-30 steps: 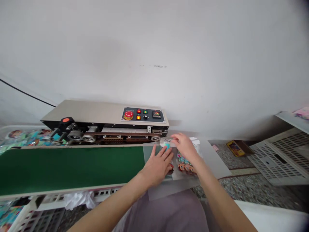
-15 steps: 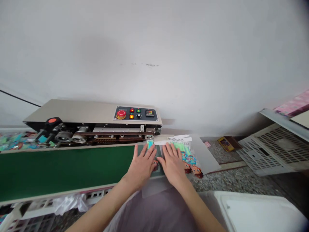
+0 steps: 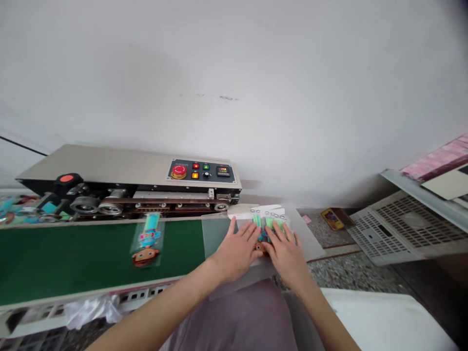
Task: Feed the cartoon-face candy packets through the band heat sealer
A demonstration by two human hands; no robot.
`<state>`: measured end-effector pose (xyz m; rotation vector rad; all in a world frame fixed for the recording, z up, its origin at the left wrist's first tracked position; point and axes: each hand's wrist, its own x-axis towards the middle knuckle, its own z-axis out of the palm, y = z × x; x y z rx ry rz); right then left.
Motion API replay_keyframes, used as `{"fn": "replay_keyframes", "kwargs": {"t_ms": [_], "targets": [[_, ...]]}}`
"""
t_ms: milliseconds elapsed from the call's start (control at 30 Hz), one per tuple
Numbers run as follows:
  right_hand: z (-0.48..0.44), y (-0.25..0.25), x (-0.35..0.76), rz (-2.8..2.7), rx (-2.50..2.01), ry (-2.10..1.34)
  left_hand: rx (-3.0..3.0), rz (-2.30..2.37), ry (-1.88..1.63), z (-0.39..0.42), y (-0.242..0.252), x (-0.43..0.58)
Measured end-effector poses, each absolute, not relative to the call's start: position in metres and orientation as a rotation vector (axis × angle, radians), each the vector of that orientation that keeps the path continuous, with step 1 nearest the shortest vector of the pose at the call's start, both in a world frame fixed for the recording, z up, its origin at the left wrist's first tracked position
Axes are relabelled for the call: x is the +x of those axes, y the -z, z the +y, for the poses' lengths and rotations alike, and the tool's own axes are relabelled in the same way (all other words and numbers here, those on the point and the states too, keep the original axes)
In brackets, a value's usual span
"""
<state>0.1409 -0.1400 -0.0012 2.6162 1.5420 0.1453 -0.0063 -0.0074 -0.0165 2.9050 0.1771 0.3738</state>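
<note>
My left hand (image 3: 237, 248) lies flat with fingers stretched out, at the left side of several clear packets (image 3: 259, 222) with green sticks and cartoon heads. Spread over the same packets, my right hand (image 3: 288, 248) rests just beside it, the two thumbs close together. Both hands partly cover the packets, which lie on a translucent plastic sheet (image 3: 307, 241). One more packet (image 3: 148, 241), with a blue-green stick and an orange cartoon head, lies on the green conveyor belt (image 3: 91, 263) left of my hands, its top end at the band sealer (image 3: 127, 168).
The sealer's control panel (image 3: 201, 170) has a red stop button and lit switches. Metal rollers (image 3: 109, 207) and a brown band run along its front. Packets pile up (image 3: 22, 209) at far left. On the right are a plastic crate (image 3: 395, 229), a small box (image 3: 336, 219) and a white lid-like surface (image 3: 380, 317).
A packet that was under my left hand now lies farther left on the belt, uncovered. Both hands have shifted right, onto the packets on the sheet. The view has turned slightly.
</note>
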Motion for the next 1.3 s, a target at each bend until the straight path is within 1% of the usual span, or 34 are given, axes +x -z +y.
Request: {"fn": "replay_keyframes", "kwargs": {"t_ms": [167, 300, 533, 733, 900, 1067, 1133, 1200, 1300], "targets": [[-0.149, 0.021, 0.154, 1.477, 2.728, -0.281, 2.982, 0.229, -0.317, -0.012, 0.012, 0.001], [-0.143, 0.03, 0.154, 1.458, 2.774, -0.239, 3.01, 0.286, -0.31, -0.018, 0.01, 0.015], [-0.131, 0.022, 0.138, 1.674, 2.68, -0.153, 3.001, 0.36, -0.324, -0.012, 0.035, -0.003], [-0.104, 0.015, 0.109, 1.74, 2.633, -0.151, 3.026, 0.421, -0.343, 0.012, 0.039, -0.035], [-0.096, 0.015, 0.102, 1.756, 2.658, -0.167, 3.059, 0.483, -0.265, 0.027, 0.034, -0.06], [-0.113, 0.015, 0.112, 1.665, 2.743, -0.235, 3.061, 0.679, -0.24, 0.028, 0.013, -0.074], [-0.118, 0.017, 0.117, 1.626, 2.748, -0.264, 3.041, 0.629, -0.268, 0.024, 0.005, -0.064], [-0.121, 0.018, 0.12, 1.618, 2.702, -0.236, 3.015, 0.472, -0.301, 0.017, 0.003, -0.045], [-0.123, 0.02, 0.126, 1.531, 2.692, -0.221, 2.979, 0.273, -0.341, 0.008, 0.013, -0.015]]}}
